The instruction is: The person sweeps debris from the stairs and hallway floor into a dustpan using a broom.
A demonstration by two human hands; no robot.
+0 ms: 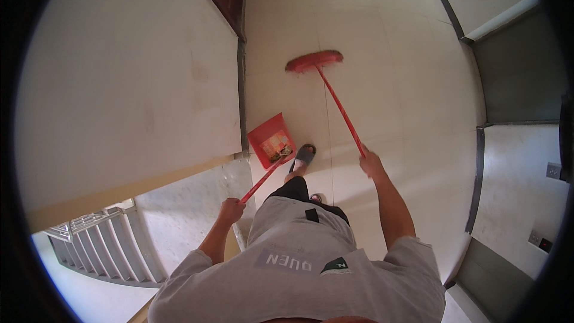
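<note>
My left hand (232, 210) is closed around the red handle of a long-handled dustpan (270, 137). The red pan rests on the floor near the left wall's corner, with some debris inside beside the handle's base. In my right hand (372, 164) is the red handle of a broom (315, 61). The broom's wide red head is on the tiled floor, ahead of the dustpan and to its right, and looks slightly blurred. A gap of bare floor separates the broom head from the pan.
A pale wall (134, 72) with dark skirting runs along the left. Stairs (105, 246) with a metal railing lie at the lower left. My sandalled foot (305, 156) stands just right of the dustpan. Along the right are a wall with sockets (554, 171) and dark doorway-like panels (522, 67).
</note>
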